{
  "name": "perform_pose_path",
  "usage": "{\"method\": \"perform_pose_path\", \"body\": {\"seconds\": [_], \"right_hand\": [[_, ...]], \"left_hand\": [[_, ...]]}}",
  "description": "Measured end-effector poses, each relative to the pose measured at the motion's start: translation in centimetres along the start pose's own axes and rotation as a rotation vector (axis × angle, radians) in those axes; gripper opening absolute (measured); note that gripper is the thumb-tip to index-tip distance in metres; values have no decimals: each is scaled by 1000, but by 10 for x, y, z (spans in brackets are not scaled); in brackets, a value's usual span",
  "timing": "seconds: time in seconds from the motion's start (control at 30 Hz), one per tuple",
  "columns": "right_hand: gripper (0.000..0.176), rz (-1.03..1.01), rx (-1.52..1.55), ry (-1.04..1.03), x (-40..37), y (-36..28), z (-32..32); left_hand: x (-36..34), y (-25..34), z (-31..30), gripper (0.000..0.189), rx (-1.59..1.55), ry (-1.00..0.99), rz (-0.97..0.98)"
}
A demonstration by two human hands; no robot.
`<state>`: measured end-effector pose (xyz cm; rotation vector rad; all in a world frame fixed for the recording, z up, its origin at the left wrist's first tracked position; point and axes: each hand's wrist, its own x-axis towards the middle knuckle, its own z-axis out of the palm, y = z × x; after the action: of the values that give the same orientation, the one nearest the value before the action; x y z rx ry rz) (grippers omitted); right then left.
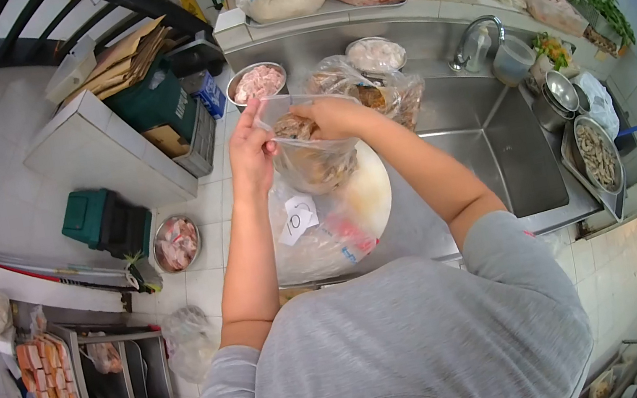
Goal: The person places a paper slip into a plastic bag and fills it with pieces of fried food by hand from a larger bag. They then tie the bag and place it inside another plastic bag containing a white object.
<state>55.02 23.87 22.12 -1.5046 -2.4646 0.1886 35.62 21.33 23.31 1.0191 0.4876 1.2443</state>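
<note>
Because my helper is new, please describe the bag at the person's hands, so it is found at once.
Left of the steel sink lies a round white board. Over its far part is an open clear bag of brownish food. Unlike the filled bag beside it, this one has the left hand at its rim and the right hand in its mouth.

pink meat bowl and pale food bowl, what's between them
In the head view, a bulging clear plastic bag sits between the pink meat bowl and the pale food bowl.
</note>
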Motion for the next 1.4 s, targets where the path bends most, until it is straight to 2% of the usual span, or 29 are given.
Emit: {"method": "perform_pose_path", "body": {"seconds": [0.07, 0.17, 0.27, 0.37, 0.47, 0.57, 0.6, 0.73, 0.93, 1.03, 1.23, 1.33, 1.4], "right_hand": [[68, 34, -87, -101, -7, -10, -8], [75, 137, -186, -199, -17, -42, -8], [75, 131, -149, -140, -22, -58, 4], [67, 76, 7, -198, -26, -56, -4], [59, -60, 21, -186, -30, -58, -3], [51, 116, -65, -160, -27, -74, 13], [46, 127, -75, -65, -28, -77, 21], [40, 157, -268, 64, -31, -86, 42], [30, 218, -362, 128, -28, -94, 48], [28, 173, -315, 377, -30, -87, 60], [33, 67, -184, 323, -46, -72, 43], [38, 92, -268, 457, -44, -73, 56], [42, 153, -321, 446, -47, -81, 52]], "left_hand": [[-6, -1, 3, 68, 22, -22, 5], [-10, -8, 5, 68, 59, -26, 17], [-14, -8, 7, 66, 102, 1, 14], [-23, -6, 6, 67, 108, 0, 15], [-26, -3, 2, 69, 124, -7, 30], [-29, -3, 4, 68, 210, -32, 52], [-31, -5, 6, 68, 201, -33, 53], [-40, -2, 10, 69, 203, -7, 20], [-44, -5, 4, 68, 380, -38, 10], [-46, -6, 2, 66, 402, -14, 27], [-50, -3, -5, 63, 624, -140, 4], [-50, -8, -6, 64, 659, -143, -67], [-49, -6, -5, 65, 666, -128, -76]]}}
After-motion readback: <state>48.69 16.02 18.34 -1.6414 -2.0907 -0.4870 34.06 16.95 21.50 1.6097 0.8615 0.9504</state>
